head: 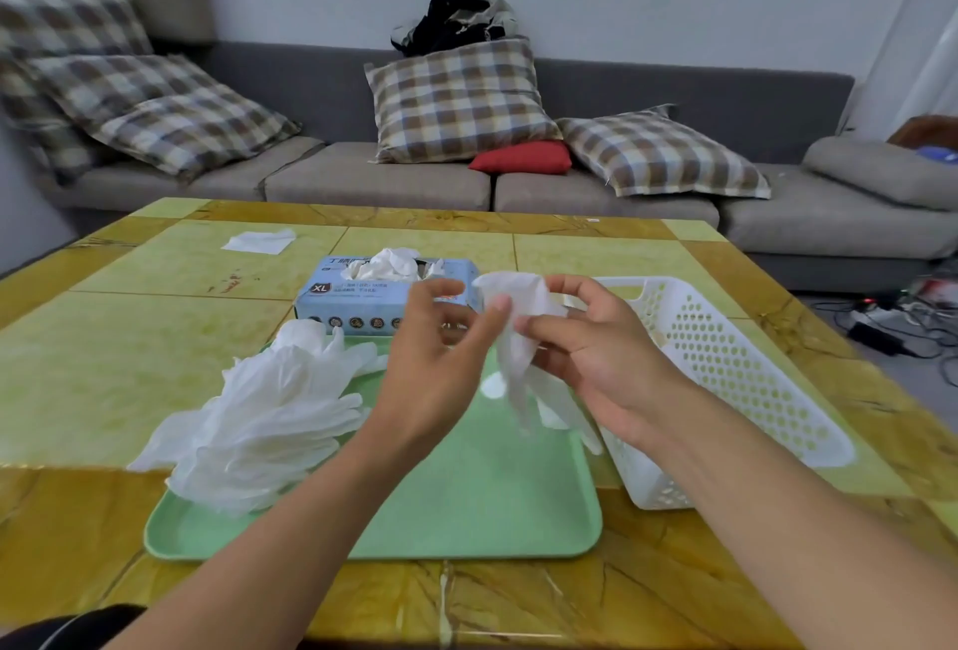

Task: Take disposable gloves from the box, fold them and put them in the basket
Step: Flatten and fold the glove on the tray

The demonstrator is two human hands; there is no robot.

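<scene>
Both hands hold one white disposable glove (518, 338) in the air above the green tray (466, 509). My left hand (435, 364) pinches its upper left edge; my right hand (596, 343) grips its right side, and the glove's fingers hang down. Behind the hands stands the light blue glove box (357, 302), with white gloves sticking out of its top opening. A loose pile of white gloves (264, 416) lies on the tray's left part. The white perforated basket (736, 380) sits to the right of the tray; I can make out nothing inside it.
A white tissue (259, 241) lies at the table's far left. Past the yellow-green table (155, 317) runs a grey sofa (596, 193) with plaid cushions. Cables and a power strip (891, 323) lie on the floor at the right.
</scene>
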